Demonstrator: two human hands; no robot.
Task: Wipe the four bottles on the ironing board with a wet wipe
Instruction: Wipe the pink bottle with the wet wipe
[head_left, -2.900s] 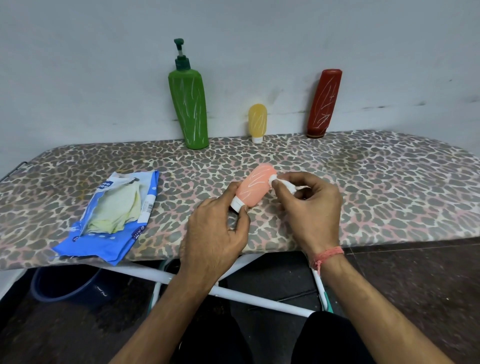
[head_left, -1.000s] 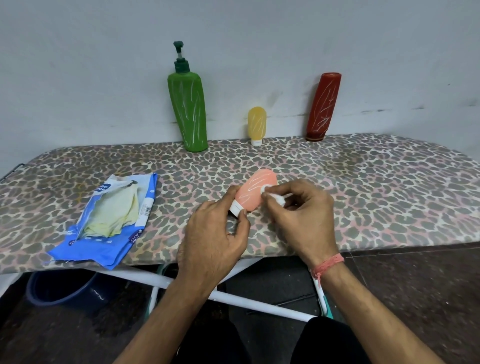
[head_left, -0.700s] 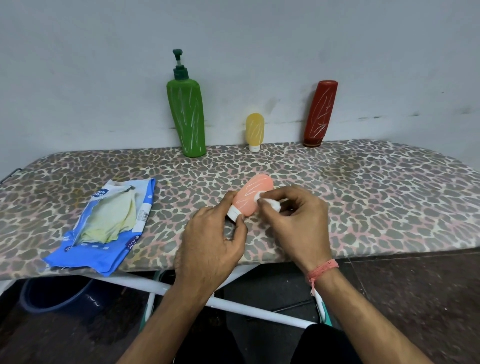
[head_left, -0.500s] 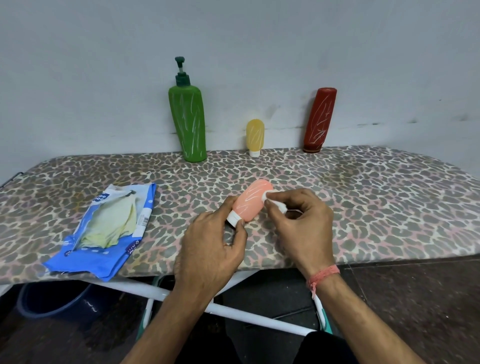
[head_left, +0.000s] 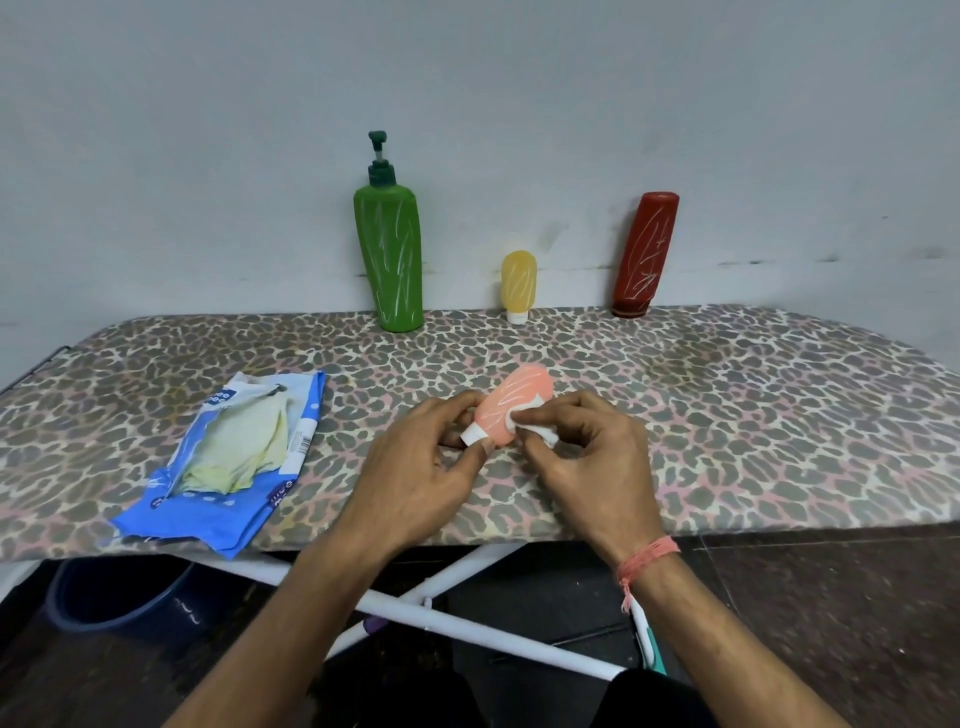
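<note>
The right hand (head_left: 592, 467) pinches the wipe (head_left: 530, 423), now lower on the pink bottle (head_left: 511, 410) than before; the left hand (head_left: 415, 478) grips its cap end. 3 bottles probably remain.

Head camera, close, looking forward-down across ironing board (head_left: 727, 395) toward wall (head_left: 208, 130).

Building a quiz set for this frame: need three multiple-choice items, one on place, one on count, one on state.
1. Where is the wet-wipe pack?
A. left of the hands
B. against the wall
C. on the floor

2. How many bottles stand against the wall?
A. one
B. three
C. four

3. What is the right hand doing?
A. resting idle
B. pressing a pump
C. pinching a wet wipe against the pink bottle

Key: 1 A, it lies on the ironing board at left. 2 B, green pump bottle, yellow bottle, red bottle. 3 C, left hand grips the cap end.
</note>
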